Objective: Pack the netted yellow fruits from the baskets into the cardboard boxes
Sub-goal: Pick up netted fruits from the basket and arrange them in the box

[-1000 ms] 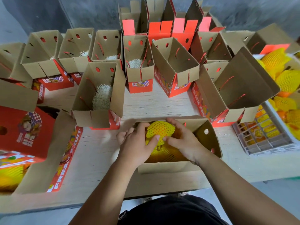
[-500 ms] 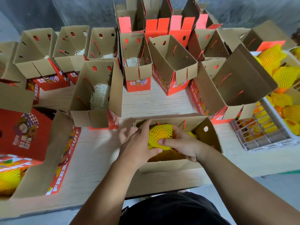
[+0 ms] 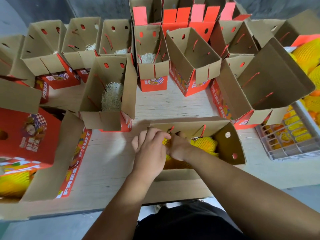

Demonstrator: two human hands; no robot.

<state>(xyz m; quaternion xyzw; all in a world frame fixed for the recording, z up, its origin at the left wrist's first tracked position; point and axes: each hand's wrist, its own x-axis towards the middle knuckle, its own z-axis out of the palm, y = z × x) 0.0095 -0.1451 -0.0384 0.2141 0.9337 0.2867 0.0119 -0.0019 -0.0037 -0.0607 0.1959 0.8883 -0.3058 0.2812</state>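
An open cardboard box lies on the table in front of me with netted yellow fruits inside. My left hand and my right hand are both down in the box's left half, gripping one netted fruit between them; only a small patch of its yellow net shows between my fingers. More netted yellow fruits fill a grey plastic basket at the right edge.
Several open brown-and-red cardboard boxes stand across the back and middle of the table, some with white net padding inside. A box with yellow fruit lies at the left front. The table's front edge runs close to my body.
Both hands have pushed the netted fruit down from the box's opening into its left side. The fruit is now mostly covered by my hands.
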